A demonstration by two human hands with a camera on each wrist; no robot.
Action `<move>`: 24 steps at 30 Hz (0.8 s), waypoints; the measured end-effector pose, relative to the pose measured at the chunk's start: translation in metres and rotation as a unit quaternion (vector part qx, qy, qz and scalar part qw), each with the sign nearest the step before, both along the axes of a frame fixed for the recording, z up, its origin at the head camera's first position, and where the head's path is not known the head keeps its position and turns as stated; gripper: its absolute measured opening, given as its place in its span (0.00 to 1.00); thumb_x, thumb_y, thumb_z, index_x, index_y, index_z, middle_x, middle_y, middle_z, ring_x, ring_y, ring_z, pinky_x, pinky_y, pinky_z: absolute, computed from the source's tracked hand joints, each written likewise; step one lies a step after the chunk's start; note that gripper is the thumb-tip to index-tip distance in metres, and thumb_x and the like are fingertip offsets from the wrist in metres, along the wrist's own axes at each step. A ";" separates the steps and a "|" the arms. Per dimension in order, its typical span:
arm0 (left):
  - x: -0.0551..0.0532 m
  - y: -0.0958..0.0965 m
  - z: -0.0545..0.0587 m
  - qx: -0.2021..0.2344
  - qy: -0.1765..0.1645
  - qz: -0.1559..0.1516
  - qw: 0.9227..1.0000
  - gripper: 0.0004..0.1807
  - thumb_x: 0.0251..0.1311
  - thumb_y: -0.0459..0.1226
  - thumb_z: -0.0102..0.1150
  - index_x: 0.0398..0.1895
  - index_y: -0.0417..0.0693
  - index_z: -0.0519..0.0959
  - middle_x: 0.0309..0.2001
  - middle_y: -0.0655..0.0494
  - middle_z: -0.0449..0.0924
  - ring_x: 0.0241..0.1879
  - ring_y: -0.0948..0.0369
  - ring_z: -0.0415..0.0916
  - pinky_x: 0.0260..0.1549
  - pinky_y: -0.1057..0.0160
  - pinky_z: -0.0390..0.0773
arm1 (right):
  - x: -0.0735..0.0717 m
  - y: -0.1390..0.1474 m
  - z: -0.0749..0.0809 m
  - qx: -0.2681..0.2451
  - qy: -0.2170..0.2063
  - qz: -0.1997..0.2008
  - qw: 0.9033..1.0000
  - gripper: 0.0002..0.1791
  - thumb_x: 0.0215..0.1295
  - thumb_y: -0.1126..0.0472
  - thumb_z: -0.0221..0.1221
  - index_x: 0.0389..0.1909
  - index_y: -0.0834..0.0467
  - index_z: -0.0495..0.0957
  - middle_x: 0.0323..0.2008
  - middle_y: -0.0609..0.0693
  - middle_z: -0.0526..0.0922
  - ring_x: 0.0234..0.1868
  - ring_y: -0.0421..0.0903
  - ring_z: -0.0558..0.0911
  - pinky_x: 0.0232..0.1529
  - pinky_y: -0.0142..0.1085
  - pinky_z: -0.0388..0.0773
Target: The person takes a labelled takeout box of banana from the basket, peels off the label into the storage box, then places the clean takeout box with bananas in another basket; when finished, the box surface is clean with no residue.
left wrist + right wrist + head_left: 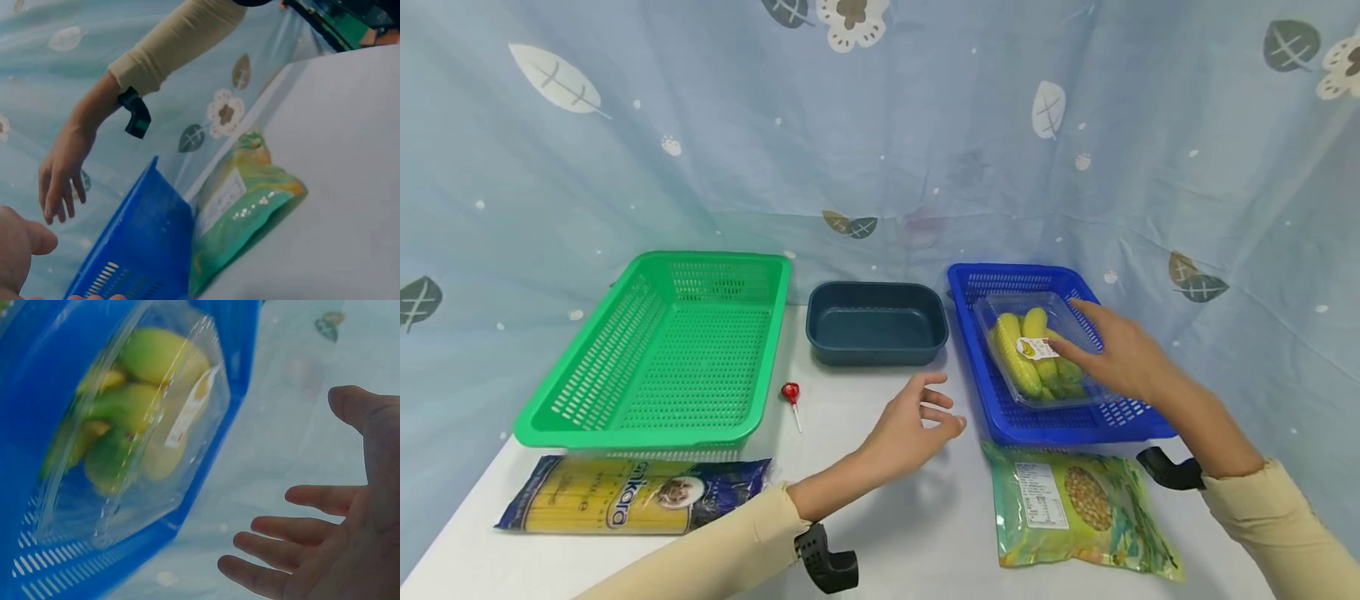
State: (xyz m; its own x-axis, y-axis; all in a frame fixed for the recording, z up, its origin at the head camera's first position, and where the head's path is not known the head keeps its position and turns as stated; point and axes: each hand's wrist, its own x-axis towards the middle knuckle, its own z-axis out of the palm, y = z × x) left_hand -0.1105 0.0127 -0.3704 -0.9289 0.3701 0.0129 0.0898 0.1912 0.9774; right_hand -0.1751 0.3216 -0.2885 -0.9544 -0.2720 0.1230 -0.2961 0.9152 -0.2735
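A clear plastic box of bananas (1017,354) with a white label lies tilted in the blue basket (1000,429). My right hand (1116,350) is over the basket's right side, fingers spread, holding nothing; the right wrist view shows a gap between the hand (325,531) and the clear box (119,425). My left hand (910,429) hovers above the table left of the blue basket, its fingers loosely bent and nothing in them. Only part of that hand (15,250) shows in the left wrist view.
A green basket (767,333) stands at the left, with a spaghetti packet (602,496) in front. Beside it lies a red lollipop (791,392). A dark teal bin (876,354) stands at the back middle. A green bag (1045,500) lies before the blue basket.
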 end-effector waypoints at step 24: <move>-0.027 0.062 -0.014 0.141 -0.147 0.089 0.975 0.38 0.56 0.28 0.70 0.69 0.44 0.63 0.44 0.48 0.76 0.36 0.53 0.83 0.30 0.57 0.86 | -0.095 0.031 -0.017 0.022 -0.097 -0.056 0.993 0.48 0.74 0.36 0.47 0.69 0.79 0.58 0.61 0.80 0.67 0.59 0.74 0.70 0.56 0.65 0.69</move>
